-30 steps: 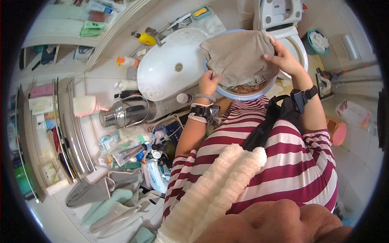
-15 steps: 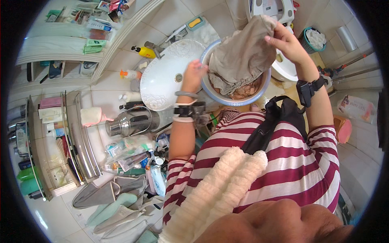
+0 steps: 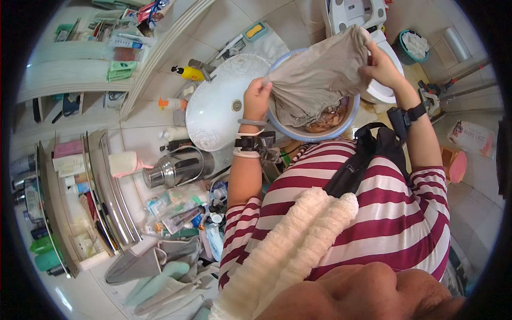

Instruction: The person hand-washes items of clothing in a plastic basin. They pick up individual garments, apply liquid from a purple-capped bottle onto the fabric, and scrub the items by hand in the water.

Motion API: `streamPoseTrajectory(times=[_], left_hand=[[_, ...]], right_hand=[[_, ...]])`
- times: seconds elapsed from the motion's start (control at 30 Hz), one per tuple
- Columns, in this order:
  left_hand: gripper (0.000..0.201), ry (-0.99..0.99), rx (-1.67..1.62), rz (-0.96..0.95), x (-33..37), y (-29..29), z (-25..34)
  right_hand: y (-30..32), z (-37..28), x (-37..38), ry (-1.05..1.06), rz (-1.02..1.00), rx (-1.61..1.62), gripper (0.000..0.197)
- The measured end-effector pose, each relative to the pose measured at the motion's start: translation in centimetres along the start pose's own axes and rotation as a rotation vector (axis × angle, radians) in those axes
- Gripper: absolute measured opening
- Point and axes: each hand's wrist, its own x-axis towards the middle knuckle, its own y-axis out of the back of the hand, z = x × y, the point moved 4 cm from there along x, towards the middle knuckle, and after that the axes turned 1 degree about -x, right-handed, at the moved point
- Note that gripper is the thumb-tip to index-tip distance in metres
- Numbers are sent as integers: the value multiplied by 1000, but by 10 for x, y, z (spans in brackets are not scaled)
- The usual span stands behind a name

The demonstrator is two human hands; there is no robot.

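Left hand (image 3: 257, 97) is pinching the left edge of a grey-brown cloth (image 3: 317, 72), upper centre of frame | right hand (image 3: 385, 68) is gripping its upper-right corner | cloth is stretching above a blue-rimmed basin (image 3: 308, 135) | white sink (image 3: 216, 106) is standing just left of the basin

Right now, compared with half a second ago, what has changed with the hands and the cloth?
The left hand, free beside the cloth before, now grips its left edge. The cloth has spread leftward, stretched between both hands. The right hand still holds the upper right corner; the basin stays below, beside the sink.
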Motion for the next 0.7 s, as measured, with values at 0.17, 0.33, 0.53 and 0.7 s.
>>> streamPoseTrajectory(times=[0.17,0.33,0.53,0.7], left_hand=[[19,27,-445,-51,19,13,61],[23,-31,-589,-203,31,25,114],[33,50,-571,-260,26,34,123],[39,-79,-749,-533,17,48,78]], right_hand=[[41,-16,4,275,54,275,60],[73,-102,-5,297,149,580,59],[62,-129,-11,289,168,797,63],[19,-132,-11,263,359,803,42]])
